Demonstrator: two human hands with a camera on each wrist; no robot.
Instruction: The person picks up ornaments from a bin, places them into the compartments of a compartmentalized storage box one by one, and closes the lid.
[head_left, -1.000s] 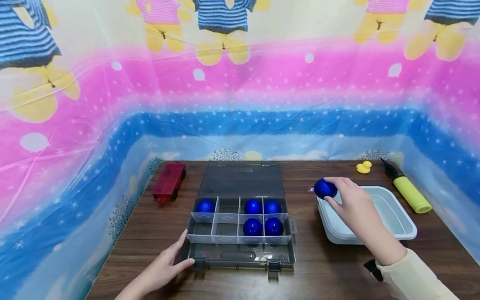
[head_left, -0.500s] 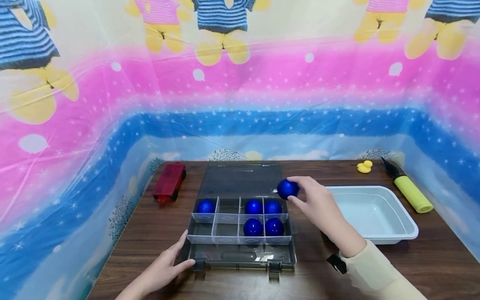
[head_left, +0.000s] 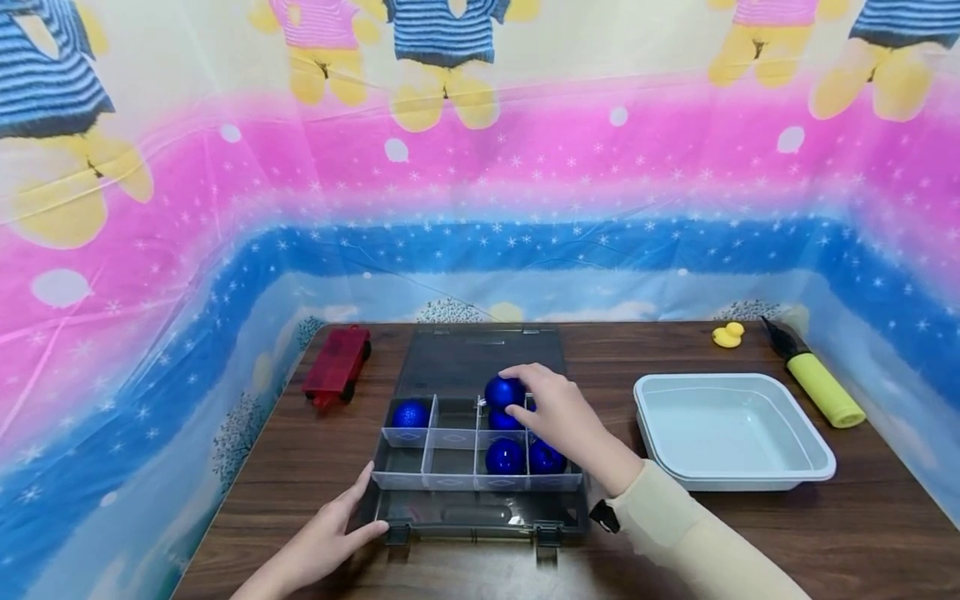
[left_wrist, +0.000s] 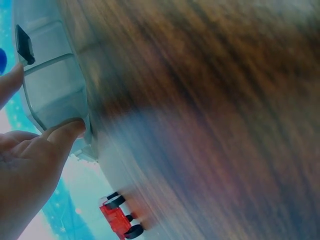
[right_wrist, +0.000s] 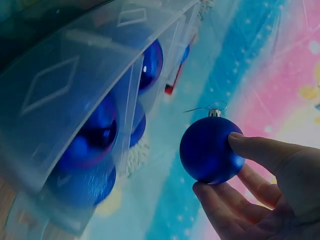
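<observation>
Left hand (head_left: 330, 529): thumb and fingers spread, braced on the case's left side and front-left corner. Red toy car (head_left: 337, 364) behind it on the surface (head_left: 262, 475). Case (head_left: 452, 459) lies open; stowed balls (head_left: 506, 457): back row 1st and 3rd, front row 3rd and 4th. Can't tell back 4th, right hand blocks it. Right hand (head_left: 558, 408) pinches a blue ball (head_left: 504, 390) above the back row, cap pointing left. Further right, well apart: pale tub (head_left: 735, 482), yellow duck (head_left: 727, 336) behind it, yellow-green cylinder (head_left: 825, 389) just beside.
</observation>
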